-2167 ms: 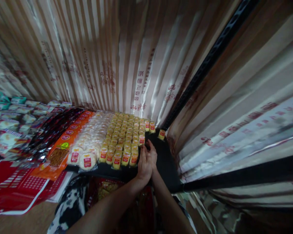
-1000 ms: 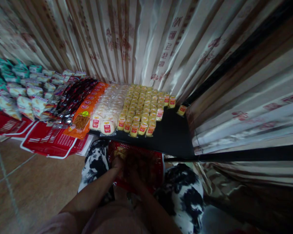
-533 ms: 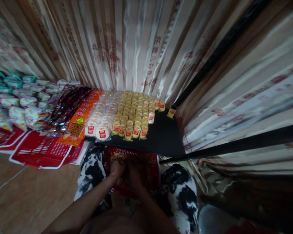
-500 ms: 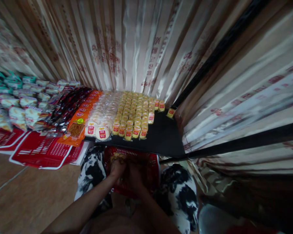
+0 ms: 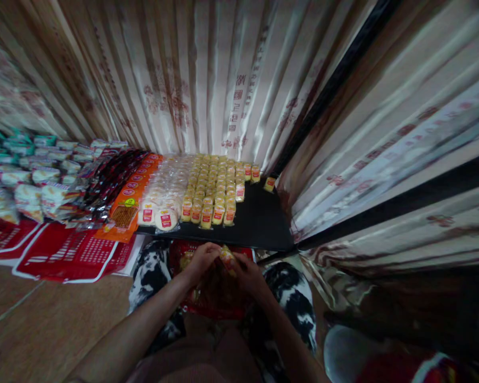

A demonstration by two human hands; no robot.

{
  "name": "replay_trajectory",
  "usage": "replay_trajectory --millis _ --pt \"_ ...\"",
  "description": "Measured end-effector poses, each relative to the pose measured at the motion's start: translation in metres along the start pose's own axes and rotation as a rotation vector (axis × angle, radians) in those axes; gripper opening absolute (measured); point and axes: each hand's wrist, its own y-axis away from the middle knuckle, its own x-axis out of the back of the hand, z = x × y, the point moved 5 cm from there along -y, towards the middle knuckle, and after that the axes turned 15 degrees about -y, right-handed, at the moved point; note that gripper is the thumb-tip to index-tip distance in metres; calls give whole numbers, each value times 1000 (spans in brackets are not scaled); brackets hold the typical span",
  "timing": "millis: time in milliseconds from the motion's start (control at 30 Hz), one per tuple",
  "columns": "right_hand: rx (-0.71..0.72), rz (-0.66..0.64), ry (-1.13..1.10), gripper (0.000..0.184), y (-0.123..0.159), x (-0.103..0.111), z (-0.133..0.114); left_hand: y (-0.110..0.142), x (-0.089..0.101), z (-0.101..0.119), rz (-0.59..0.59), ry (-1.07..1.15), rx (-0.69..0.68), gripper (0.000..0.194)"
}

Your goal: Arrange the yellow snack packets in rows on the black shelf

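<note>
Between my two hands is a small yellow wrapped snack cake (image 5: 228,259), held over a red bag (image 5: 195,311) that rests between my knees. My left hand (image 5: 203,260) pinches one end of its wrapper. The fingers of my right hand (image 5: 247,272) are closed round the other side. Inside the bag lie more yellow packets, dim and partly covered by my hands. Just beyond, on a black table (image 5: 259,218), rows of matching yellow snack cakes (image 5: 211,186) stand packed together.
Left of the yellow rows lie round white packaged cakes (image 5: 159,197), an orange snack packet (image 5: 123,213), dark shiny packets (image 5: 107,181) and white snack bags (image 5: 43,178). A printed curtain (image 5: 207,80) hangs behind. Black poles (image 5: 327,103) slant at the right.
Both hands have come up from inside the red bag, and a yellow snack cake is now visible between them. The view has shifted slightly.
</note>
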Motion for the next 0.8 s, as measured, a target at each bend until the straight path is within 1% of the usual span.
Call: replay_trajectory --millis 133,233,300,367,433,500,567,667,733,800 --pt "5 1 -167 46 -4 9 -14 1 -6 17 -55 114 -55 24" --pt "-10 2 -274 48 -5 10 -22 -1 -10 27 -42 109 -61 23" --pt "5 19 -269 45 -5 12 -25 -5 -11 35 4 56 -77 18" --pt "52 54 -178 39 -6 17 -27 -8 -12 45 68 -28 -122 16" --pt "114 103 -72 34 -8 25 -29 -13 -14 56 119 -118 -177 18" --pt "154 143 -29 32 -13 34 -31 -17 -18 66 150 -190 -213 22" --pt "148 183 -61 34 -20 43 -30 -20 -22 74 200 -224 -239 26" --pt "86 275 -176 40 -37 54 -24 -23 -28 85 287 -217 -293 31" --pt "65 333 -235 43 -50 60 -19 -25 -35 90 296 -186 -330 32" --pt "69 369 -251 46 -65 64 -16 -28 -44 94 275 -166 -357 31"
